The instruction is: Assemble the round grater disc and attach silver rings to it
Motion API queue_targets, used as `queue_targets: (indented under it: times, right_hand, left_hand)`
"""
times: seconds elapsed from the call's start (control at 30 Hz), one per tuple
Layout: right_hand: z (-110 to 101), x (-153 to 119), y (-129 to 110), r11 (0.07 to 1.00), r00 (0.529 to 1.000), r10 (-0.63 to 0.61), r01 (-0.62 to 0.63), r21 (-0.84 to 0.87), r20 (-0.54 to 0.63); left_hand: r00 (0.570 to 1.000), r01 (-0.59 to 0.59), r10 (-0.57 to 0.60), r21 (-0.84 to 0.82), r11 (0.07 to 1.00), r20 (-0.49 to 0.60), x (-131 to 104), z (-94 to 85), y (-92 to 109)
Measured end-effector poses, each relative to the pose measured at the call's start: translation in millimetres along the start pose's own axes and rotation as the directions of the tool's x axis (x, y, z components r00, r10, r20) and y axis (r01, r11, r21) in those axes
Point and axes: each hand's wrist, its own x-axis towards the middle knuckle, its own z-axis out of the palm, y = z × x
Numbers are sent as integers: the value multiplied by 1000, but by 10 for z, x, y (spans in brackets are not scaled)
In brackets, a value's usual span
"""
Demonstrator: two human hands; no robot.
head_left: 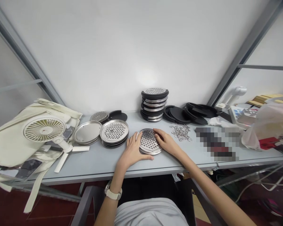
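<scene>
A round metal grater plate (151, 142) lies flat on the table in front of me, with at least one more metal rim showing beneath it. My left hand (132, 152) curves around its left side, fingers at the back edge and thumb along the front. On the right side, my right hand (165, 141) has its bent fingers on the far right rim. Left of my hands stands a stack of grater plates (114, 130). Beside it is a stack of plain metal discs (87, 131). To the right lies a loose pile of small wire loops (181, 132).
A tall stack of graters in black holders (155, 105) stands against the back wall. Black round holders (179, 113) lie right of it. A white fan (44, 129) and cream bag (14, 135) occupy the left end; a plastic bag (266, 122) sits at the right.
</scene>
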Motion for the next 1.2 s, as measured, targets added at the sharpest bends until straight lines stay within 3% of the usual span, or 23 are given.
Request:
queue_targets:
  times: [0.17,0.37,0.53,1.0,1.2]
  right_hand:
    - [-7,-11,-55,998,997,-69,69,-9,-21]
    - [6,-22,-115,989,988,-142,144,-36,64]
    - [24,-15,-96,985,984,-160,164,-48,78]
    - [61,-32,-10,969,965,-198,219,-113,171]
    - [39,-39,-41,971,967,-203,219,-96,152]
  left_hand:
    - [999,44,-44,-12,999,-14,-22,-4,29]
    - [997,46,-46,-2,999,-68,-8,2,6]
    - [997,10,-6,50,999,-72,3,37,-22]
    - [998,62,-58,147,987,-28,-16,91,-6]
    - [997,68,-61,145,987,-51,-17,109,4]
